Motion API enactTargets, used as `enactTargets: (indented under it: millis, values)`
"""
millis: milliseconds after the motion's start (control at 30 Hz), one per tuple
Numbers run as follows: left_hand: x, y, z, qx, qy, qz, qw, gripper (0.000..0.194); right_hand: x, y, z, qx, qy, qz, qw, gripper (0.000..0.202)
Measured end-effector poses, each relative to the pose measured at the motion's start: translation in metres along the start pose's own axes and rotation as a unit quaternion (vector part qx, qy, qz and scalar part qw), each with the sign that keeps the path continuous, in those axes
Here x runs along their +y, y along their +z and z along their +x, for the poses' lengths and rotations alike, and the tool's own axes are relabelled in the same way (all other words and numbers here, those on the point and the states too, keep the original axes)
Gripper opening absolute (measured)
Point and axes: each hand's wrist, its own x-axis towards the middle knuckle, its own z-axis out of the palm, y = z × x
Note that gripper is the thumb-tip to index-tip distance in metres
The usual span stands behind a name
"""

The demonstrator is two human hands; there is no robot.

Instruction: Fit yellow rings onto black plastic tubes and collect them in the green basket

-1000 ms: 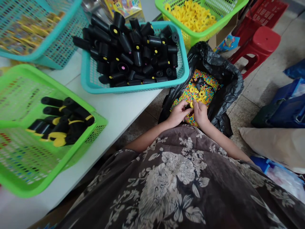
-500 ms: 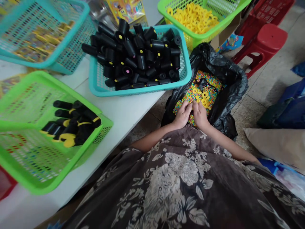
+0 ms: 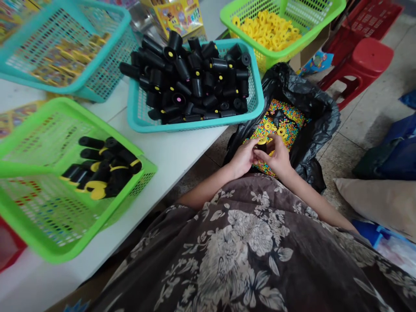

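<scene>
Over the black bag (image 3: 320, 130) of small coloured beads (image 3: 287, 113), my left hand (image 3: 243, 158) holds a black cylinder (image 3: 261, 147) upright. A yellow ring-shaped cap (image 3: 262, 140) sits at the cylinder's top. My right hand (image 3: 278, 157) closes on the cylinder and cap from the other side, thumb across the front. Loose yellow rings (image 3: 281, 131) lie on the beads just beyond my hands. Black cylinders (image 3: 197, 86) fill the turquoise basket (image 3: 195, 125) on the table, and several yellow-capped black cylinders (image 3: 97, 175) lie in the green basket (image 3: 58, 255) at the left.
Yellow rings (image 3: 266, 30) fill a green basket (image 3: 279, 54) at the back. Another turquoise basket (image 3: 94, 80) holds yellow packaged pieces (image 3: 69, 60). A red stool (image 3: 372, 54) stands at right, near a beige sack (image 3: 377, 201). The white table's (image 3: 169, 151) edge runs beside my left arm.
My hands have parted slightly and turned, and the black cylinder with its yellow cap now shows between them. The view has shifted slightly, so the baskets appear a little further right.
</scene>
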Motion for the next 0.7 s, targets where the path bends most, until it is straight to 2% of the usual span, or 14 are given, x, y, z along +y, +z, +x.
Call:
enactTargets:
  millis: [67, 133, 233, 300, 400, 500, 567, 633, 700]
  values:
    - [0.001, 0.0, 0.0, 0.002, -0.009, -0.011, 1.0, 0.028, -0.002, -0.004, -0.002, 0.018, -0.068, -0.07, 0.995, 0.072]
    - [-0.001, 0.001, -0.001, 0.012, 0.0, -0.016, 1.0, 0.025, -0.003, -0.006, -0.004, 0.008, -0.106, -0.108, 0.988, 0.06]
    - [-0.001, 0.003, -0.003, 0.017, 0.01, -0.024, 1.0, 0.023, -0.003, -0.007, -0.004, -0.006, -0.108, -0.096, 0.989, 0.041]
    - [0.001, 0.004, -0.005, 0.003, -0.001, -0.018, 1.0, 0.025, -0.003, -0.008, -0.003, -0.006, -0.087, -0.059, 0.994, 0.036]
    - [0.006, 0.003, -0.006, -0.012, -0.019, -0.008, 1.0, 0.027, -0.003, -0.012, -0.001, -0.022, -0.062, -0.021, 0.998, 0.043]
    - [0.008, 0.002, -0.004, -0.019, -0.031, 0.001, 0.999, 0.032, -0.003, -0.016, 0.002, -0.052, -0.074, -0.017, 0.996, 0.064]
    - [0.006, 0.001, -0.003, -0.019, -0.03, 0.017, 0.999, 0.035, -0.003, -0.019, 0.003, -0.065, -0.088, -0.02, 0.994, 0.069]
    - [0.003, 0.0, -0.004, -0.008, 0.006, 0.031, 0.999, 0.032, -0.003, -0.022, 0.004, -0.062, -0.099, -0.024, 0.993, 0.067]
    - [0.0, -0.001, -0.006, -0.007, 0.069, 0.04, 0.997, 0.025, -0.005, -0.026, 0.005, -0.047, -0.107, -0.024, 0.993, 0.064]
